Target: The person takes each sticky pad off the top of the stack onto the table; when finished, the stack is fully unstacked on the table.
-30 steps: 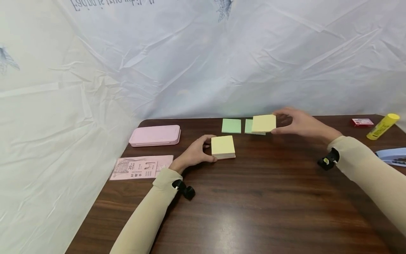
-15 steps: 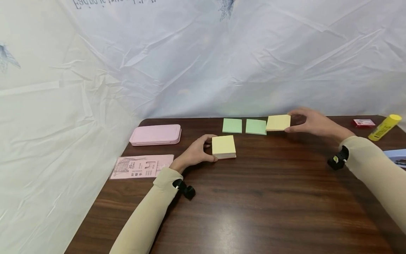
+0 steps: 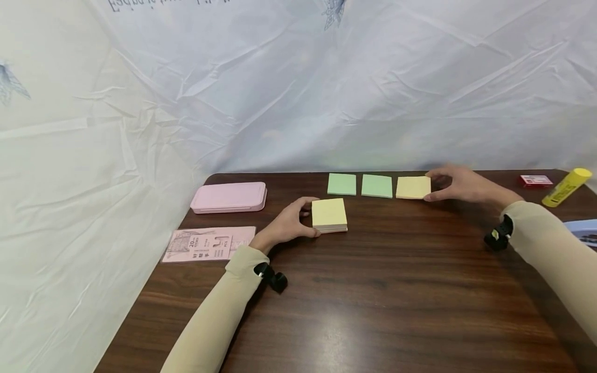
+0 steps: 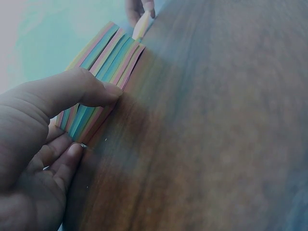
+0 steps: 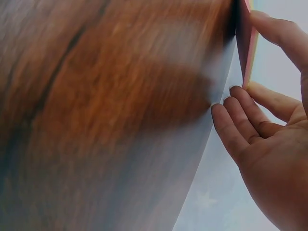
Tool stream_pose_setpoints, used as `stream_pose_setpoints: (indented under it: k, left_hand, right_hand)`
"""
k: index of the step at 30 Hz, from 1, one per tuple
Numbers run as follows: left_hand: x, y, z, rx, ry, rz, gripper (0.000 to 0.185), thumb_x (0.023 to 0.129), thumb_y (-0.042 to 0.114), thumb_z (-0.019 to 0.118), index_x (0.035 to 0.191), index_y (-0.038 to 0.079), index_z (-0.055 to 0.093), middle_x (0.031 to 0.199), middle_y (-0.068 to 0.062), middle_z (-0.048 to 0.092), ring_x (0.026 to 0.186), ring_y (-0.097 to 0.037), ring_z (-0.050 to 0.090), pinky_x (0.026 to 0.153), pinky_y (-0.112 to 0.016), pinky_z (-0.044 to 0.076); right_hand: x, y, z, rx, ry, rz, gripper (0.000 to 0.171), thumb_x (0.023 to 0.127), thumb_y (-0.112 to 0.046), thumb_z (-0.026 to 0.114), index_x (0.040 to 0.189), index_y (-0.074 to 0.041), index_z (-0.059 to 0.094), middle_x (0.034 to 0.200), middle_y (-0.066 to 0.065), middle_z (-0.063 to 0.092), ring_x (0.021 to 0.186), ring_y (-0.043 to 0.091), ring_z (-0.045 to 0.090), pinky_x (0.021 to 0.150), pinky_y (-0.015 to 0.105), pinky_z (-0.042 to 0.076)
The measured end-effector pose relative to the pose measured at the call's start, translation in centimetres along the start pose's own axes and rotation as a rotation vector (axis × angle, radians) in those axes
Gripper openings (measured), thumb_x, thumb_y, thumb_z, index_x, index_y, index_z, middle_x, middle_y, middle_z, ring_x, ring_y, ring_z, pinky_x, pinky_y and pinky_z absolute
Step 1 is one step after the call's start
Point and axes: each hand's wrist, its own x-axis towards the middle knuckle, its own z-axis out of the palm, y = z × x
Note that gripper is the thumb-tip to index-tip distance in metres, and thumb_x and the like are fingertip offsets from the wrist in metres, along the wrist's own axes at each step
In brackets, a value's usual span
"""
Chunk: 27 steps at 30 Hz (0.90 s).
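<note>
Around your work, the white sheet (image 3: 280,93) covers the back and left side, creased and printed with blue butterflies and upside-down lettering. The dark wooden bench (image 3: 396,290) spreads out in front of you, its far edge meeting the sheet. Your cream left sleeve (image 3: 214,311) and right sleeve (image 3: 555,264) reach in over it, a black strap-on device at each wrist. Your left hand (image 3: 288,224) holds the left side of a stack of square notes, thumb on the near side and fingers on the far side. Your right hand (image 3: 459,184) pinches the yellow pad (image 3: 413,187) by its right end, between thumb and fingers, at the far edge of the bench; you cannot tell whether the pad lies fully flat. The pink case (image 3: 228,197) is at the bench's far left, with the printed pink packet (image 3: 205,246) in front of it. The light-blue object (image 3: 585,230) is cut off at the right, near the yellow cylinder (image 3: 566,187). The stack (image 3: 328,212), yellow on top and layered in pink, blue and green, sits in front of the left green pad (image 3: 342,184), apart from it. Beside that is the middle green pad (image 3: 377,186), then your yellow pad, with narrow gaps between the three. Smallest is the red box (image 3: 535,181) at the far right.
</note>
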Motion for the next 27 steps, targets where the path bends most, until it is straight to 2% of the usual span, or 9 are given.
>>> stream_pose_setpoints:
  k: [7, 19, 24, 27]
  left_hand:
    - [0.02, 0.09, -0.05, -0.006, 0.0, 0.013, 0.085, 0.08, 0.003, 0.089, 0.155, 0.004, 0.048, 0.149, -0.013, 0.054, 0.133, -0.028, 0.054, 0.114, -0.039, 0.044]
    - [0.11, 0.29, 0.0, 0.006, -0.003, -0.009, 0.086, 0.08, 0.004, 0.089, 0.156, 0.005, 0.048, 0.15, -0.013, 0.053, 0.133, -0.028, 0.054, 0.115, -0.039, 0.044]
    - [0.18, 0.47, 0.09, 0.009, -0.001, -0.011, 0.086, 0.081, 0.005, 0.089, 0.156, 0.005, 0.048, 0.15, -0.013, 0.053, 0.133, -0.029, 0.054, 0.114, -0.039, 0.045]
    - [0.27, 0.51, 0.21, 0.009, -0.005, -0.019, 0.086, 0.081, 0.005, 0.089, 0.156, 0.005, 0.048, 0.149, -0.014, 0.053, 0.133, -0.029, 0.055, 0.114, -0.038, 0.045]
  right_hand:
    - [0.11, 0.36, 0.21, -0.001, -0.022, 0.015, 0.08, 0.093, -0.03, 0.085, 0.151, 0.01, 0.047, 0.145, 0.035, 0.045, 0.131, 0.057, 0.049, 0.102, 0.072, 0.044]
    - [0.2, 0.74, 0.33, -0.011, -0.043, 0.034, 0.084, 0.092, -0.033, 0.086, 0.153, 0.01, 0.046, 0.148, 0.036, 0.038, 0.133, 0.059, 0.046, 0.102, 0.073, 0.042]
    - [0.33, 0.55, 0.23, -0.02, -0.039, -0.003, 0.084, 0.093, -0.03, 0.086, 0.153, 0.013, 0.044, 0.151, 0.036, 0.041, 0.132, 0.056, 0.047, 0.102, 0.072, 0.043]
    - [0.37, 0.08, 0.21, -0.036, 0.003, -0.043, 0.081, 0.094, -0.03, 0.084, 0.151, 0.013, 0.046, 0.149, 0.035, 0.047, 0.131, 0.054, 0.05, 0.103, 0.069, 0.044]
